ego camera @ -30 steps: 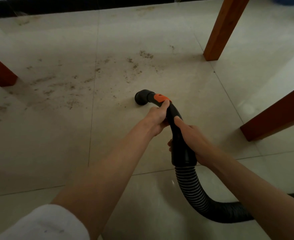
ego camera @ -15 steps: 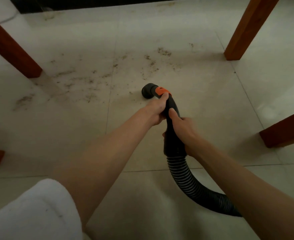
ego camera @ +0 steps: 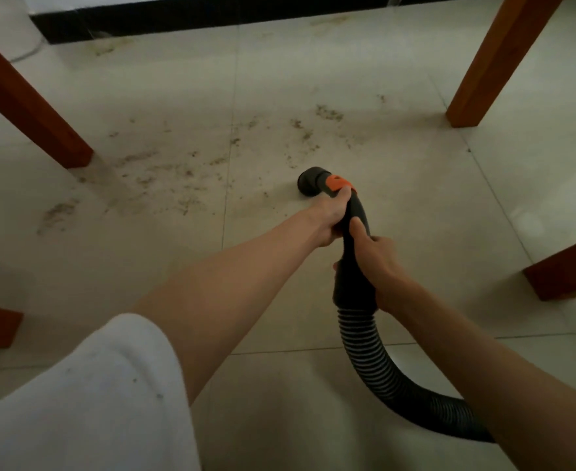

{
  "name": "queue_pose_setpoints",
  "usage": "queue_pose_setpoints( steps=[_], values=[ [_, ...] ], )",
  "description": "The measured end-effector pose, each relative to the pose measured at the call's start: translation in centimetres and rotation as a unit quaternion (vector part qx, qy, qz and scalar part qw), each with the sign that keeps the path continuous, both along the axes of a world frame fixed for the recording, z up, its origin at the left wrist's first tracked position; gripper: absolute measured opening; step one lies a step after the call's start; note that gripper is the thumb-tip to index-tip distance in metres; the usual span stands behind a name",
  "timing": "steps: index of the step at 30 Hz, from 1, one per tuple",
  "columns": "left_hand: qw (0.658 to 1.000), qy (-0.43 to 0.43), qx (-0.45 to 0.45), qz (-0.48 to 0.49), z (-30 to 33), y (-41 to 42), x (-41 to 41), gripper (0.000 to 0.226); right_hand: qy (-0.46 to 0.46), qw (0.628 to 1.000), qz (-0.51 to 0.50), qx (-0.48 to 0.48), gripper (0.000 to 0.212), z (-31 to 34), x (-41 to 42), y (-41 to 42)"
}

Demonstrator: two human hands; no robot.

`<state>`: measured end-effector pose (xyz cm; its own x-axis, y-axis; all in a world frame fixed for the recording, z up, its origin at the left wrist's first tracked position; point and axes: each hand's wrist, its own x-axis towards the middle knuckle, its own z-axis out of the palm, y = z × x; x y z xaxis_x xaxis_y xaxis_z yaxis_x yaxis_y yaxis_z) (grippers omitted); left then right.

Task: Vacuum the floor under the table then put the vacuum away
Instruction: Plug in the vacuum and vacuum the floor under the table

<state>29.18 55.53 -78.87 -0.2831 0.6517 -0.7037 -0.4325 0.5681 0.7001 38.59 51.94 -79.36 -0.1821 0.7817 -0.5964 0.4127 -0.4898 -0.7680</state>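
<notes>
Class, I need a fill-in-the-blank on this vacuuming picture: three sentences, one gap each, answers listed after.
1. Both hands grip the black vacuum ____, the left hand ahead of the right hand.
2. The band just behind the nozzle is coloured ____.
3. Most of the dirt on the floor lies to the ____ of the nozzle.

Missing words: hose; orange; left

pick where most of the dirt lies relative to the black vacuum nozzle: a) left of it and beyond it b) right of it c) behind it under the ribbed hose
a: the brown dirt specks spread left of and beyond the black vacuum nozzle, while the pale tiled floor to its right looks clean.
</notes>
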Motion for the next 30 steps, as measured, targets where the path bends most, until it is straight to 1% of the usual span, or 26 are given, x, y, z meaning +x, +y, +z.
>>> queue_pose_setpoints(
  steps=[5, 9, 14, 22, 30],
  values=[
    [1.000, -0.008, 0.003, 0.011, -0.2, 0.1, -1.9, 0.045, -0.014, 0.999, 0.034, 0.023, 0.048, 0.1, -1.3, 0.1],
    [0.999, -0.021, 0.006, 0.041, -1.0, -0.5, -3.5, 0.047, -0.020, 0.998, 0.053, 0.023, 0.049, -0.2, -2.6, 0.0],
    [0.998, -0.020, 0.016, 0.063, -1.6, -1.0, -5.3, 0.040, -0.024, 0.997, 0.076, 0.016, 0.050, -0.2, -3.7, -0.2],
    [0.998, -0.015, 0.011, 0.052, -2.0, -1.6, -6.3, 0.041, -0.020, 0.998, 0.067, 0.005, 0.048, 0.3, -4.6, -0.8],
    [0.998, 0.027, -0.009, 0.060, -1.8, -2.1, -9.6, 0.045, 0.004, 0.999, 0.047, 0.004, 0.049, -0.3, -8.8, -1.9]
  ],
)
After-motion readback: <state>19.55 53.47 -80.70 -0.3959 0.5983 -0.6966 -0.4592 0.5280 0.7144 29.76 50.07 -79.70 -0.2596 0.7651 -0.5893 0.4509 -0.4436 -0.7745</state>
